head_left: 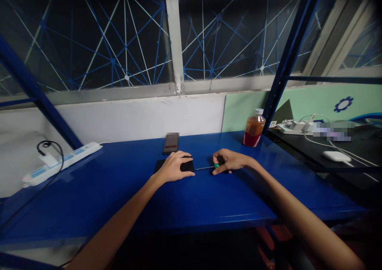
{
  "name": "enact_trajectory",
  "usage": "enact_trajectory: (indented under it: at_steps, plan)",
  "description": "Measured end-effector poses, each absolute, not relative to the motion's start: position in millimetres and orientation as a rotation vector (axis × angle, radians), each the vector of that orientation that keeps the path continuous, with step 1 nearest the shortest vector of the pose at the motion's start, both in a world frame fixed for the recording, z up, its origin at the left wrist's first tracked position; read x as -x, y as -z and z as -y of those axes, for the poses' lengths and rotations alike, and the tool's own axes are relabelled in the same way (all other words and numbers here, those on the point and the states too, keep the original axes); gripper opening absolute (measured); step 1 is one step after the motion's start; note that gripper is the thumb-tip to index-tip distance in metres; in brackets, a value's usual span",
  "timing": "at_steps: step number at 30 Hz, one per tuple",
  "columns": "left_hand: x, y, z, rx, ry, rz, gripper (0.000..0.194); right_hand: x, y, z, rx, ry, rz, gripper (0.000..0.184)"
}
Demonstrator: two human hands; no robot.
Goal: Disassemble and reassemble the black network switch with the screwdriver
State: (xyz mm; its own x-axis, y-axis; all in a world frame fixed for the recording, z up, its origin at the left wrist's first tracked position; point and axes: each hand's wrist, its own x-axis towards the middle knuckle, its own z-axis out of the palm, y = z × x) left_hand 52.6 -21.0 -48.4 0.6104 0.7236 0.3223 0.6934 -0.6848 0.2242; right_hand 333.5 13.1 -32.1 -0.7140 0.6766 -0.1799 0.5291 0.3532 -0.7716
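Now left fingers (183,159) spread over a flat black slab (188,166); right fingers (221,169) pinch a thin-shafted screwdriver (216,165).

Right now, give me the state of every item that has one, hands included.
Left hand: clasping the black slab.
Black slab: flat on the table.
Right hand: closed around the screwdriver.
Screwdriver: level, tip at the slab.
Bottle: upright, capped, holding amber liquid.
Phone: screen visible, content obscured.
Power strip: plug inserted; power unclear.
White case: shut.
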Motion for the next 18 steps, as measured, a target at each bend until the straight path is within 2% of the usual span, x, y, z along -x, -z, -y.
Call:
enact_trajectory:
  at_steps: [2,18]
  plan:
    - [-52.8,48.0,21.3,-2.753,-0.604,-1.212,0.057,-331.7,33.4,-12.0,1.130,-1.360,2.410,0.048]
    - [-51.9,48.6,20.8,-2.756,-0.601,-1.204,0.057,-336.8,29.5,-15.3,1.105,-1.098,2.529,0.042]
